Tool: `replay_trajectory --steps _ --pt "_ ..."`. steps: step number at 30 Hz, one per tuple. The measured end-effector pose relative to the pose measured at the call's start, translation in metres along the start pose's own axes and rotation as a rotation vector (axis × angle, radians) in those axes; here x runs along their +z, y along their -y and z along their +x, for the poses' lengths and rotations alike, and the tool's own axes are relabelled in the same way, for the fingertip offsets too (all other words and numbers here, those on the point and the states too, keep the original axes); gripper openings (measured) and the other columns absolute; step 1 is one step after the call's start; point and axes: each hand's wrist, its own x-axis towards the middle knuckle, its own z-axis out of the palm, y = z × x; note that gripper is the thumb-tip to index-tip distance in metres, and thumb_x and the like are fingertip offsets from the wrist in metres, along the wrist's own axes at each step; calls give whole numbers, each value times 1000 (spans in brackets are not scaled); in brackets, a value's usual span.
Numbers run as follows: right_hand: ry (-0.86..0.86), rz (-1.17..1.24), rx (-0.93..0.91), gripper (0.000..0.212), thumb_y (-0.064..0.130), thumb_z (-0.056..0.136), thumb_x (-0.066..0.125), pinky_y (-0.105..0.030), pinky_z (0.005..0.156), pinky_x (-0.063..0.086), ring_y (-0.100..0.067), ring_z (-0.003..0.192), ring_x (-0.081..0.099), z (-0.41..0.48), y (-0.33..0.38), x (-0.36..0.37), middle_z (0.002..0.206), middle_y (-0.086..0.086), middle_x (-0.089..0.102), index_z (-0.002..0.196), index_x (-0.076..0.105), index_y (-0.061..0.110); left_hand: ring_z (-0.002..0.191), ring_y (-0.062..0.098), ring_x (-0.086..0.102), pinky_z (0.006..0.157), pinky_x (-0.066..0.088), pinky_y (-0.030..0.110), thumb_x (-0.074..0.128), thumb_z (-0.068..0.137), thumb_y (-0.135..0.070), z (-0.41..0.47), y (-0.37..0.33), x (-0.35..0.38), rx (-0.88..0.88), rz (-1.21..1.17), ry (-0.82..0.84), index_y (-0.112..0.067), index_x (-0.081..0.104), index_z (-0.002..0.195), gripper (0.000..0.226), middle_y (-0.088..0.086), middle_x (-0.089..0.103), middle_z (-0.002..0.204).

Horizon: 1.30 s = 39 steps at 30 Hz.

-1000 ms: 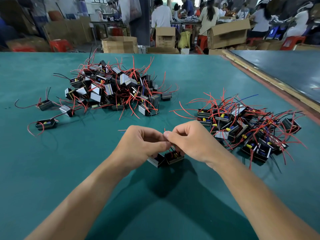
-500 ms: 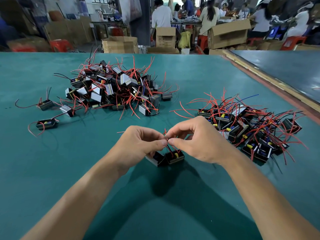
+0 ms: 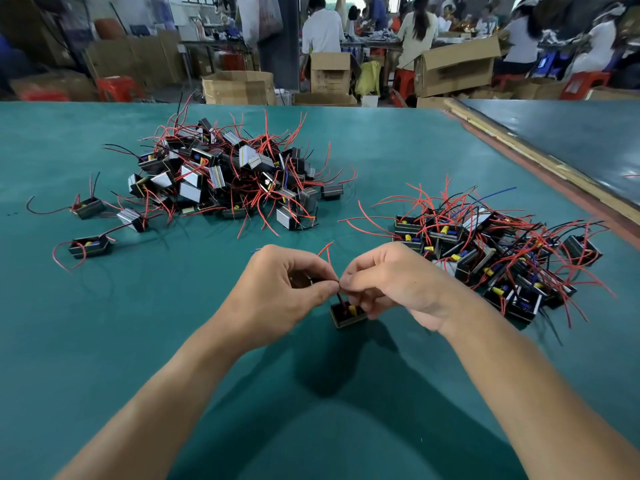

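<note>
Over the teal felt table [image 3: 104, 341], left hand [image 3: 287, 292] and right hand [image 3: 391, 282] pinch a thin red wire [image 3: 331, 263] just above its small black box [image 3: 348, 316], seemingly to twist it.

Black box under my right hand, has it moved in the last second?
No. The black box sits at the same gap from the right-hand pile as before.

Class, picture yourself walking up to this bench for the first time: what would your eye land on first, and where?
First, two tangled heaps of red-wired parts on the green table: the left pile further back, the right pile nearer, at the right. Then, front and centre, the left hand and right hand pinch a red wire rising from one black module on the table.
</note>
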Motion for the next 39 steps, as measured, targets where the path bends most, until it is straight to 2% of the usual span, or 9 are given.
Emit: replay_trajectory --steps 6,9,13,18,23,27,31,36,39 --pt "14 38 -178 12 -2 90 66 -25 57 53 -15 56 59 -3 -3 -6 69 -7 72 86 70 9 50 8 48 51 40 20 72 85 -7 2 5 -6 -95 -100 13 -13 74 73 14 1 63 59" --pt "-1 6 -257 15 2 85 70 -28 61 52 -19 59 59 -1 -5 -5 69 -6 72 92 65 14 49 10 47 50 40 19 71 85 -5 2 7 -7 -137 -165 30 -11 73 72 15 4 63 60" --pt "28 -41 -310 16 10 76 68 -27 65 51 -17 64 63 -1 -5 -1 72 -5 74 83 70 24 49 9 47 50 41 17 71 84 -4 2 5 -6 -160 -217 66 -9 74 74 12 5 61 62" --pt "-26 -104 -345 17 6 77 78 -29 66 50 -13 63 61 -2 -5 0 73 -3 76 82 70 20 52 14 47 51 42 20 70 85 -3 2 4 -10 -175 -238 72 -5 73 77 9 10 61 65" --pt "-58 -146 -377 16 3 77 76 -32 65 54 -13 64 66 -4 -2 0 72 -1 76 78 73 19 54 16 45 51 40 19 69 84 -2 3 2 -12 -185 -254 117 1 72 79 7 16 59 67" --pt "-63 -203 -422 18 -1 77 70 -35 67 58 -10 65 68 -7 -1 -3 74 -1 76 79 76 15 54 16 45 51 41 19 69 84 0 2 3 -11 -201 -256 139 -4 73 76 11 12 57 63" --pt "-34 -223 -422 22 -8 79 73 -22 67 57 -4 67 70 -6 -1 -5 76 4 77 81 78 13 53 15 45 50 41 19 69 84 -1 2 4 -11 -221 -271 146 -7 74 74 13 8 58 61" --pt "-44 -233 -418 18 0 77 80 -30 67 59 -7 67 69 -4 -1 -5 75 5 76 80 78 18 51 14 46 51 40 18 70 85 -3 3 4 -12 -231 -264 161 -14 76 71 19 7 60 62" --pt "-35 -233 -408 26 -5 77 78 -24 69 59 -5 67 70 -5 0 -6 75 6 77 80 78 21 51 14 46 50 40 18 69 85 -3 3 3 -12 -237 -269 168 -16 76 69 22 7 60 62"
